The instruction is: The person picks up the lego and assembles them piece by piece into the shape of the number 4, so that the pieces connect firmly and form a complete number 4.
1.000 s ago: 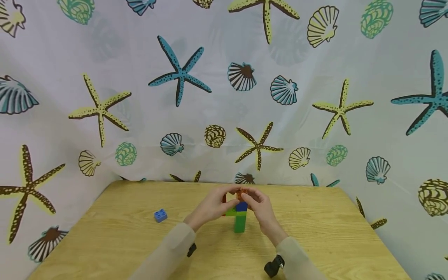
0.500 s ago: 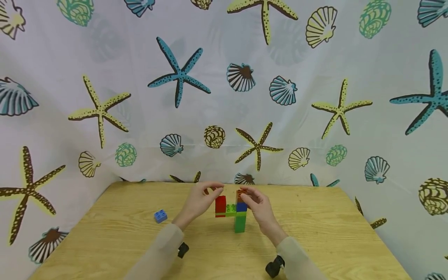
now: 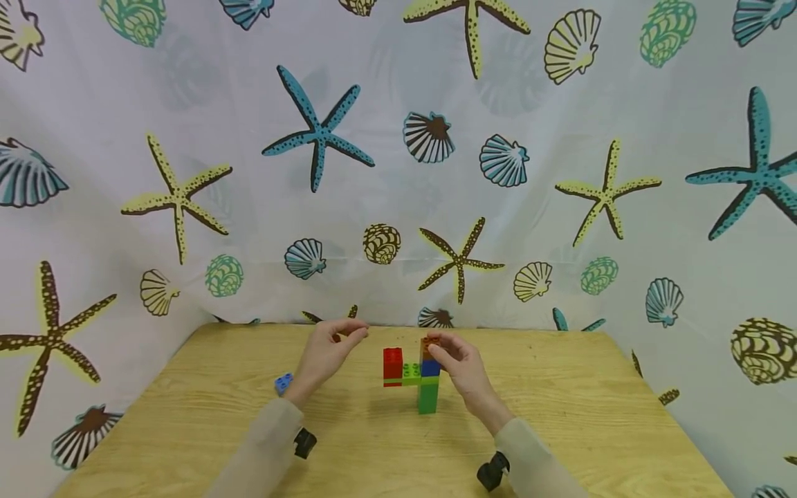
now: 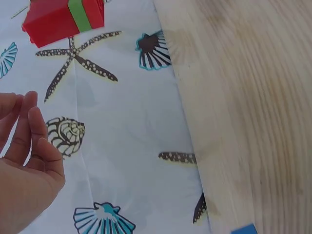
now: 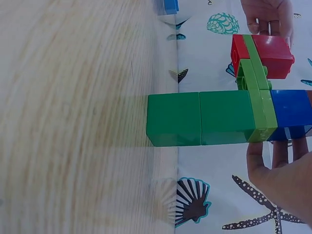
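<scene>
A toy brick tower (image 3: 427, 398) stands upright on the table. Two green bricks (image 5: 200, 118) form its base, with lime pieces (image 5: 258, 97), a blue brick (image 5: 290, 108) and an orange-brown brick (image 3: 427, 348) stacked above. The lime layer reaches left and carries red bricks (image 3: 393, 363) above and below its end. My right hand (image 3: 463, 366) pinches the orange-brown brick at the top between thumb and fingers. Apart from the tower, my left hand (image 3: 325, 354) hovers to its left, loosely curled, thumb near the fingertips, with nothing visible in it.
On the left of the wooden table (image 3: 218, 429) lies a loose blue brick (image 3: 283, 382), partly covered by the left wrist in the head view. A white cloth (image 3: 386, 187) with starfish and shells hangs behind and at both sides.
My left hand has let go of the tower's top and moved left, uncovering the red bricks and lime arm. My right hand stays at the tower's top.
</scene>
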Tool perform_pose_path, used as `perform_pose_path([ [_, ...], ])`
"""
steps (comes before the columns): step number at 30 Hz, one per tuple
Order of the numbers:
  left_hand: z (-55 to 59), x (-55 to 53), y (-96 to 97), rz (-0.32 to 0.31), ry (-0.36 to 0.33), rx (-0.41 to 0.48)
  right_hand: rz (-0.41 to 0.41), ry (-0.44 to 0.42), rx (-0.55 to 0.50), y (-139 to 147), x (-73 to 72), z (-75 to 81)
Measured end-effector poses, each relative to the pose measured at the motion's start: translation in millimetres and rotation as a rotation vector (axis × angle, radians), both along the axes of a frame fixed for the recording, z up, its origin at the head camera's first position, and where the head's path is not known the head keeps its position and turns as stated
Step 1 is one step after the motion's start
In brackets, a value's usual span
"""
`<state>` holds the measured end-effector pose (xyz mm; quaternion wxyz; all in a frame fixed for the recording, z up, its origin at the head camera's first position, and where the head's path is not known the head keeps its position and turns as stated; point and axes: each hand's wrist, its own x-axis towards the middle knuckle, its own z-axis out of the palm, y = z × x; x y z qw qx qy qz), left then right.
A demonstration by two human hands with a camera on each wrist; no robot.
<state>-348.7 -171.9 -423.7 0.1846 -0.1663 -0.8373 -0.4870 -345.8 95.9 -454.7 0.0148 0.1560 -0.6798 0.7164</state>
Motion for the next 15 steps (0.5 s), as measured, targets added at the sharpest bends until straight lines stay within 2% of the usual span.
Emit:
perform_pose_path([
  [4,-3.3,-0.9,-13.9,0.015,-0.05,-0.052,0.017,0.003,-0.003,1,-1.2,0.4],
  [8,-9.0,-1.1,-31.6,-0.013,-0.129,-0.074,0.024,0.0,-0.008,1,-1.4,1.7],
  [15,-25.7,-4.0,-65.8,-0.038,-0.195,-0.11,0.027,-0.009,-0.024,2,-0.8,1.1],
])
